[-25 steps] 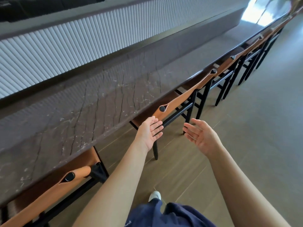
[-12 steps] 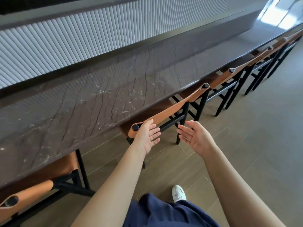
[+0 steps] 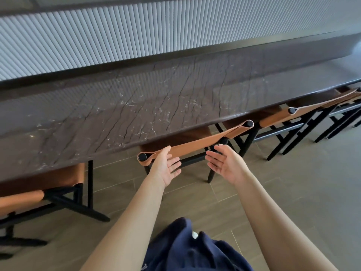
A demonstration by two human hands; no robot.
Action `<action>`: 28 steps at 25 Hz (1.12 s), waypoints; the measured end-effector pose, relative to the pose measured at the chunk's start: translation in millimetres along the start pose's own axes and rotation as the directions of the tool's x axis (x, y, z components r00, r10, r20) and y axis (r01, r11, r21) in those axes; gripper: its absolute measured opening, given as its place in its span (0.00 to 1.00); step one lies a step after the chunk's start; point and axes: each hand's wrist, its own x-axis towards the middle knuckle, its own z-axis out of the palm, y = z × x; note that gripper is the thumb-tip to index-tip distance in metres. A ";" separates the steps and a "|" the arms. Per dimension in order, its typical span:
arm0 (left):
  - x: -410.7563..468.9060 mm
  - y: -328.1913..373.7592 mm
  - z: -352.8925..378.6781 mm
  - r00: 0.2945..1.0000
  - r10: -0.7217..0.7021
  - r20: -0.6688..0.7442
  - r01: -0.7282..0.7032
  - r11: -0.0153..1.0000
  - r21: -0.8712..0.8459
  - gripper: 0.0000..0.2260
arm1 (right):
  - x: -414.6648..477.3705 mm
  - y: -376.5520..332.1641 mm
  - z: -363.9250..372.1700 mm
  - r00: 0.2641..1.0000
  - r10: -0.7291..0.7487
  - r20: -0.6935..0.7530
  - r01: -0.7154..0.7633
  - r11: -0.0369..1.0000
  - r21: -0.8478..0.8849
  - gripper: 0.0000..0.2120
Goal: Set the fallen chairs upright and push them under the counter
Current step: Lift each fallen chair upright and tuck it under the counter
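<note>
Nearest to us is a fold of navy-blue cloth garment [image 3: 187, 249] at the bottom edge of the view, and from either side of it our two bare forearms reach forward over the grey-brown tiled floor [image 3: 293, 202]. Our left hand [image 3: 166, 169] is spread and slack, palm turned inward, its fingertips touching or just beside the near face of the tan leather sling backrest [image 3: 193, 145] of the black-framed chair [image 3: 211, 173] in front of us; we cannot tell whether there is real contact. Our right hand [image 3: 224, 165] is likewise unclenched and holds nothing, hanging just clear of the same backrest, a little nearer to us. The backrest's long axis runs left to right and slightly away, parallel to the front edge of the dark brown veined stone counter [image 3: 136, 114], from one black round post end [image 3: 142, 157] to the other [image 3: 249, 124]. This chair stands upright with its seat already under the counter's front edge, so we judge that only a short forward press, square to that axis, remains, and the left hand is the nearer to give it. Further chairs [image 3: 293, 118] of the same make line the edge to the right, and one [image 3: 39, 194] to the left, upright as far as we can see. Beyond the counter rises a pale ribbed wall panel [image 3: 136, 32].
</note>
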 end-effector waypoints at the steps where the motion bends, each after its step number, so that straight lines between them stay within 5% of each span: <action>1: 3.0 4.0 2.4 1.000 0.005 -0.009 -0.005 1.000 -0.023 0.25 | 6.2 -1.9 1.7 1.000 0.002 0.001 -0.002 1.000 0.002 0.19; 10: 26.7 14.8 11.9 0.995 -0.023 -0.092 0.008 0.987 -0.159 0.26 | 56.2 -19.5 5.9 0.993 0.096 -0.069 -0.093 0.995 0.044 0.15; 19: 50.3 26.6 33.9 0.969 -0.062 -0.240 -0.079 0.840 -0.536 0.12 | 115.6 -56.2 2.2 0.971 0.222 -0.085 -0.222 0.975 0.011 0.17; 25: 57.5 29.3 35.1 0.937 -0.077 -0.339 -0.135 0.818 -0.559 0.06 | 134.8 -61.0 2.7 0.961 0.276 -0.020 -0.274 0.959 0.074 0.11; 28: 58.5 28.5 31.1 0.921 -0.098 -0.376 -0.131 0.833 -0.537 0.13 | 140.5 -61.6 2.1 0.964 0.265 -0.007 -0.263 0.961 0.086 0.15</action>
